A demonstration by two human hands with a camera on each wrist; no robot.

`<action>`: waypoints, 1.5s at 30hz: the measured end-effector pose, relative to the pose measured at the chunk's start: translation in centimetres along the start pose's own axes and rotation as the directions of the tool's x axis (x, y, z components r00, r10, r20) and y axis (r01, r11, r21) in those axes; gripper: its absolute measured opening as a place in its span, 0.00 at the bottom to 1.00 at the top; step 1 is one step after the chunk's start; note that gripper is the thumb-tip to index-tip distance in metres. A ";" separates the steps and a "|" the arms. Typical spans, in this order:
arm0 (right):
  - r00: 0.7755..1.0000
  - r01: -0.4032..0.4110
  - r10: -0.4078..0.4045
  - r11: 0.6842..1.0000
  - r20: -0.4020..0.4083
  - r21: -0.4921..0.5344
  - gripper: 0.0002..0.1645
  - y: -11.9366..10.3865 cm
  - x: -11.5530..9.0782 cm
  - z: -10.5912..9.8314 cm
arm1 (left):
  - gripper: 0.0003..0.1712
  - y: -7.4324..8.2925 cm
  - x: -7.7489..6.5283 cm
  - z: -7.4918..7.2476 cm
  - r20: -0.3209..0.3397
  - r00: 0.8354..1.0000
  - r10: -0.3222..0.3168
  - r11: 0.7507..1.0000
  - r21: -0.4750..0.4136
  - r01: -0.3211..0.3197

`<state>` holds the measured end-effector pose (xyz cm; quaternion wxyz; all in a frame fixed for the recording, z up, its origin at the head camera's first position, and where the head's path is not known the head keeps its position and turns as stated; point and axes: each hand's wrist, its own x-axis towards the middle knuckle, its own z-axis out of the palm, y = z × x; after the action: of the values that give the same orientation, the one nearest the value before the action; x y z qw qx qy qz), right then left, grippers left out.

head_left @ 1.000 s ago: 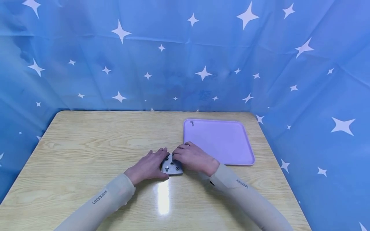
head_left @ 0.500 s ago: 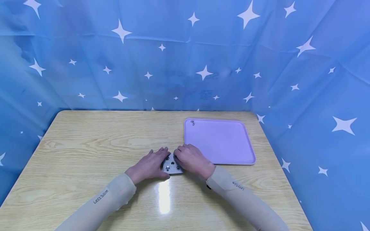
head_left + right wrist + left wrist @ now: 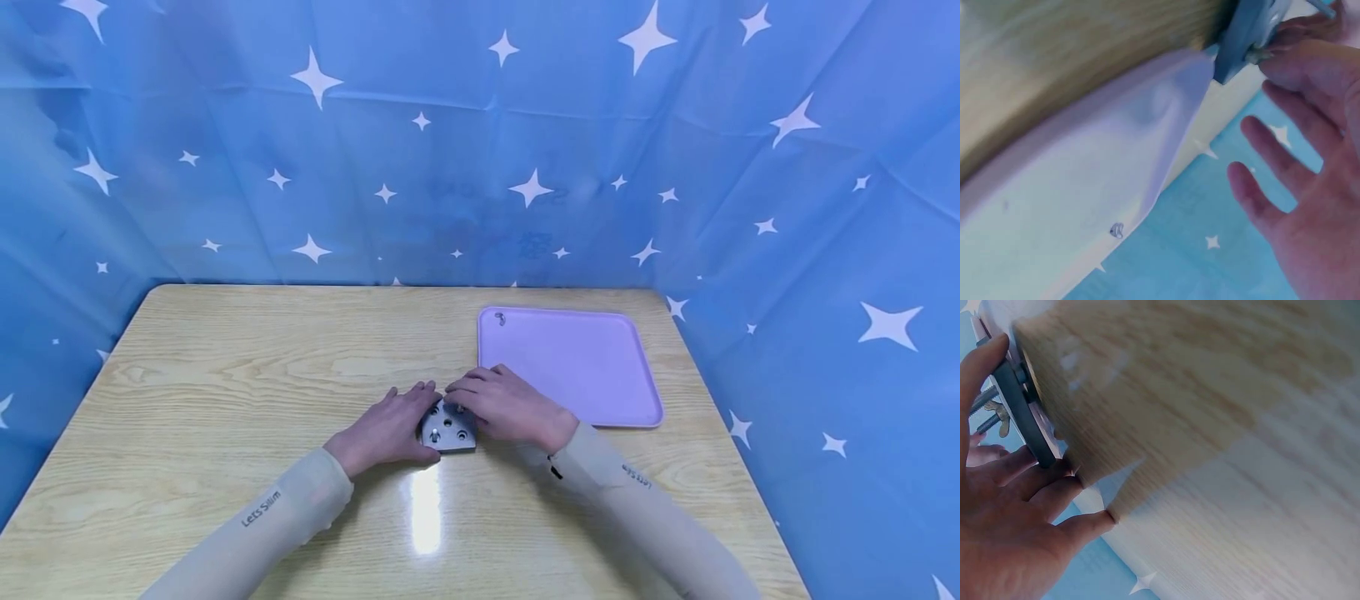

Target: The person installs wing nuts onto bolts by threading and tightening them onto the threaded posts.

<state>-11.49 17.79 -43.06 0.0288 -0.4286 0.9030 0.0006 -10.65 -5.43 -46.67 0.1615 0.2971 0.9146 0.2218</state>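
A grey metal plate (image 3: 448, 437) with several holes lies on the table, one corner rounded. My left hand (image 3: 390, 427) grips it from the left, thumb at the near edge and fingers at the far edge. Two threaded bolts (image 3: 985, 399) stand up from the plate in the left wrist view. A wing nut (image 3: 1003, 417) sits on one of them. Over the plate's far right corner, my right hand (image 3: 510, 406) pinches the wing nut (image 3: 1257, 55) between thumb and index finger. Its other fingers are spread, and from above the hand partly hides that corner.
A purple tray (image 3: 570, 367) stands on the table just right of and behind the plate. Near its far left corner lies a small metal piece (image 3: 500, 319), perhaps another wing nut. A blue star-patterned curtain (image 3: 420, 200) hangs behind the wooden table (image 3: 247, 367).
My right hand turns at the wrist on the plate's far right corner: its fingers draw in, then stretch out again. The left hand and the plate stay in place.
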 end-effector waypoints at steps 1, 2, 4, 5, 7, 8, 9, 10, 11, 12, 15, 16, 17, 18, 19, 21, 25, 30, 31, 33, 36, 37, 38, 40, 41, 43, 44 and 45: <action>0.999 0.034 -0.034 0.999 0.019 -0.019 0.27 0.2 -0.1 -0.2 | 0.56 0.0 0.0 0.0 0.001 1.000 -0.002 1.000 0.001 0.002; 0.998 0.064 -0.063 0.997 0.032 -0.038 0.27 0.4 -0.1 -0.3 | 0.56 0.0 0.0 -0.1 0.002 1.000 -0.004 1.000 0.000 0.004; 0.994 0.100 -0.098 0.993 0.042 -0.061 0.27 0.6 -0.1 -0.3 | 0.55 0.0 0.1 -0.1 0.007 1.000 -0.007 1.000 0.002 0.007; 0.993 0.111 -0.108 0.991 0.041 -0.073 0.26 0.7 -0.1 -0.2 | 0.55 0.0 0.1 -0.1 0.009 1.000 -0.008 1.000 0.002 0.008; 0.993 0.118 -0.116 0.989 0.033 -0.087 0.24 0.7 -0.1 -0.1 | 0.55 0.0 0.2 -0.1 0.011 1.000 -0.009 1.000 -0.001 0.009; 0.993 0.120 -0.118 0.988 0.022 -0.093 0.23 0.7 0.0 0.0 | 0.55 0.0 0.2 -0.1 0.012 1.000 -0.010 1.000 -0.001 0.010; 0.993 0.120 -0.119 0.988 0.012 -0.099 0.22 0.7 0.0 0.1 | 0.55 0.0 0.2 -0.1 0.011 1.000 -0.010 1.000 -0.001 0.010; 0.993 0.121 -0.122 0.987 -0.001 -0.109 0.20 0.8 0.1 0.2 | 0.54 0.0 0.2 -0.1 0.008 1.000 -0.009 1.000 -0.001 0.009; 0.992 0.121 -0.124 0.986 -0.018 -0.117 0.18 0.8 0.2 0.3 | 0.54 0.0 0.2 -0.1 0.007 1.000 -0.010 1.000 0.001 0.010; 0.991 0.122 -0.128 0.985 -0.038 -0.125 0.16 0.7 0.3 0.4 | 0.54 0.0 0.1 -0.1 0.006 1.000 -0.010 1.000 0.002 0.010; 0.988 0.111 -0.126 0.982 -0.092 -0.153 0.09 0.6 0.5 0.7 | 0.55 0.0 0.1 -0.1 0.008 1.000 -0.012 1.000 0.003 0.012; 0.987 0.104 -0.122 0.981 -0.108 -0.163 0.07 0.5 0.6 0.9 | 0.55 0.1 0.1 -0.1 0.009 1.000 -0.013 1.000 0.002 0.013; 0.985 0.094 -0.116 0.981 -0.125 -0.168 0.06 0.4 0.7 1.0 | 0.55 0.1 0.2 -0.2 0.012 1.000 -0.016 1.000 0.004 0.016; 0.984 0.081 -0.106 0.982 -0.140 -0.173 0.05 0.3 0.7 1.2 | 0.55 0.1 0.2 -0.2 0.013 1.000 -0.017 1.000 0.004 0.017; 0.984 0.064 -0.091 0.983 -0.153 -0.174 0.05 0.1 0.8 1.3 | 0.55 0.1 0.2 -0.2 0.014 1.000 -0.019 1.000 0.004 0.019; 0.981 0.026 -0.059 0.984 -0.185 -0.175 0.05 -0.1 0.9 1.6 | 0.55 0.2 0.3 -0.2 0.016 1.000 -0.022 1.000 0.008 0.022; 0.967 -0.052 0.007 0.983 -0.254 -0.174 0.07 -0.9 1.2 2.3 | 0.55 0.1 0.3 -0.2 0.017 1.000 -0.021 1.000 0.015 0.020; 0.946 -0.148 0.096 0.977 -0.309 -0.150 0.09 -1.8 1.3 2.9 | 0.55 0.1 0.3 -0.1 0.007 1.000 -0.020 1.000 0.017 0.020; 0.946 -0.160 0.113 0.978 -0.304 -0.136 0.09 -1.9 1.3 2.8 | 0.55 0.1 0.3 -0.1 0.006 1.000 -0.020 1.000 0.017 0.020; 0.950 -0.169 0.134 0.980 -0.282 -0.104 0.11 -1.8 1.2 2.7 | 0.55 0.1 0.3 -0.1 0.005 1.000 -0.019 1.000 0.019 0.019; 0.970 -0.133 0.118 0.989 -0.213 -0.060 0.14 -1.3 1.0 2.1 | 0.55 0.1 0.2 -0.1 0.004 1.000 -0.013 1.000 0.016 0.013; 0.978 -0.107 0.096 0.993 -0.186 -0.050 0.15 -1.0 0.8 1.8 | 0.55 0.1 0.1 -0.1 0.005 1.000 -0.011 1.000 0.015 0.011; 0.985 -0.073 0.065 0.996 -0.160 -0.046 0.16 -0.8 0.7 1.5 | 0.55 0.1 0.1 -0.1 0.006 1.000 -0.010 1.000 0.015 0.009; 0.995 0.005 -0.012 0.998 -0.101 -0.069 0.18 -0.2 0.4 1.0 | 0.56 0.1 0.0 -0.1 0.008 1.000 -0.008 1.000 0.009 0.008; 0.996 0.047 -0.054 0.995 -0.073 -0.090 0.20 0.1 0.3 0.8 | 0.56 0.1 0.0 -0.1 0.009 1.000 -0.010 1.000 0.009 0.010; 0.992 0.117 -0.122 0.983 -0.029 -0.141 0.23 0.5 0.0 0.5 | 0.57 0.1 0.1 -0.1 0.011 1.000 -0.013 1.000 0.005 0.013; 0.989 0.141 -0.146 0.976 -0.014 -0.165 0.24 0.6 -0.1 0.4 | 0.57 0.1 0.1 -0.1 0.012 1.000 -0.014 1.000 0.004 0.014; 0.987 0.159 -0.162 0.969 -0.002 -0.190 0.25 0.8 -0.2 0.4 | 0.57 0.1 0.1 -0.1 0.013 1.000 -0.015 1.000 0.002 0.015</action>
<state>-11.94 18.42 -43.50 -0.0201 -0.5009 0.8615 0.0803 -10.70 -5.29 -46.58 0.1686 0.2918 0.9159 0.2179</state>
